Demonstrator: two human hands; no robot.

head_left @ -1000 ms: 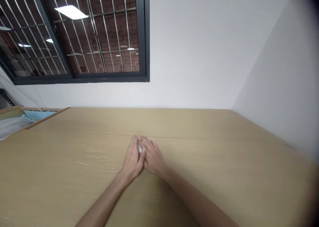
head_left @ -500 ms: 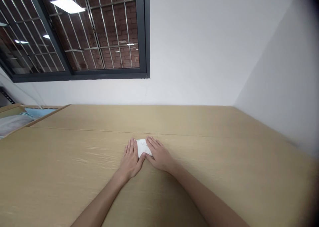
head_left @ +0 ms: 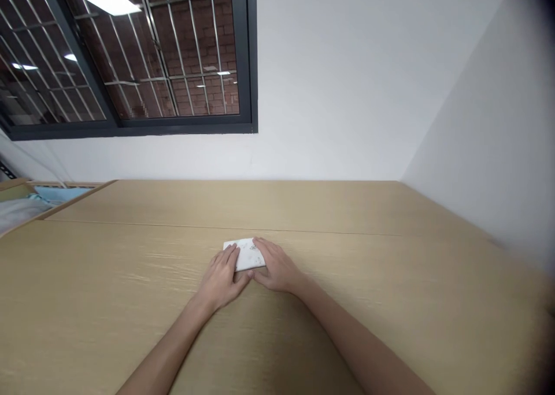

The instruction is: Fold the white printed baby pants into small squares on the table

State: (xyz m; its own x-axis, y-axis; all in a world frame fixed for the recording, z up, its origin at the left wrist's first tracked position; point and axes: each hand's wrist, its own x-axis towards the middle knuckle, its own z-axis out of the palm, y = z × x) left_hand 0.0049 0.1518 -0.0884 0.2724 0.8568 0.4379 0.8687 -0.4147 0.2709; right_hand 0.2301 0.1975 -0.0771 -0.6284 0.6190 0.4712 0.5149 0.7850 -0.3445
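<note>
A small white rectangular folded cloth [head_left: 250, 255], marked with a faint grey print, sits on the wood-grain tabletop between my two hands. The fingers of my left hand [head_left: 220, 279] lie over its left part, with the thumb reaching along the near side. My right hand [head_left: 277, 266] grips the right end, fingers bent over the top and thumb by the near edge. Both thumb tips meet just in front of the cloth. A dark line shows under its near edge. What lies beneath my fingers is hidden.
The wood-grain tabletop [head_left: 347, 302] has a thin seam across its far part. White walls [head_left: 329, 94] rise behind and at the right. A barred window [head_left: 173, 54] is at the upper left. An open wooden compartment [head_left: 78, 201] at the far left holds pale blue and white fabric.
My left fingers have shifted from flat on the table beside the cloth to over it. More of the cloth shows, and my right fingers have curled at its right end. The view has shifted slightly.
</note>
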